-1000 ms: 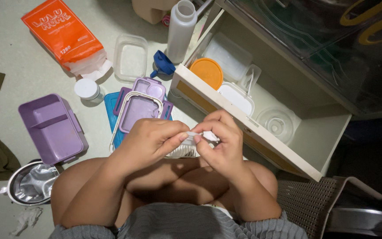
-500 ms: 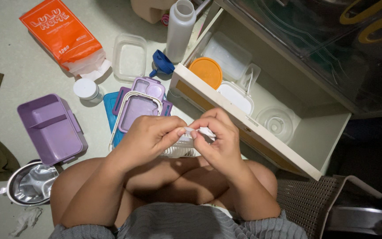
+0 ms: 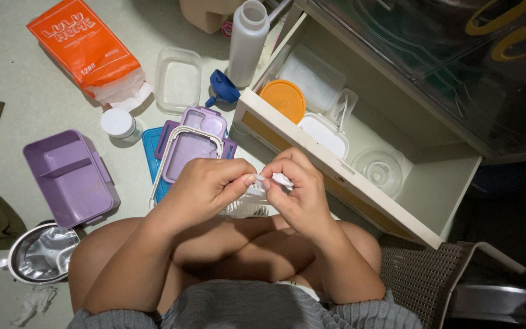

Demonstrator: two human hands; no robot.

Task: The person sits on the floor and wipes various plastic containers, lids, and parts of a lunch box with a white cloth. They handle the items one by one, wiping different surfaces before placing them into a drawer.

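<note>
Both hands are meeting just in front of the open cream drawer (image 3: 360, 183): the left hand (image 3: 205, 189) and right hand (image 3: 296, 192) are each pinching a small white ridged plastic piece (image 3: 257, 194) between fingertips, holding it above the purple lunchbox lid (image 3: 187, 152).

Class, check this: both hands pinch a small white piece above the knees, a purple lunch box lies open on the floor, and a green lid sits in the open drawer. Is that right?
Not quite. The head view shows the lid in the drawer is orange, not green. The rest holds: the left hand and right hand pinch the white piece, and the purple lunch box lies open.
</note>
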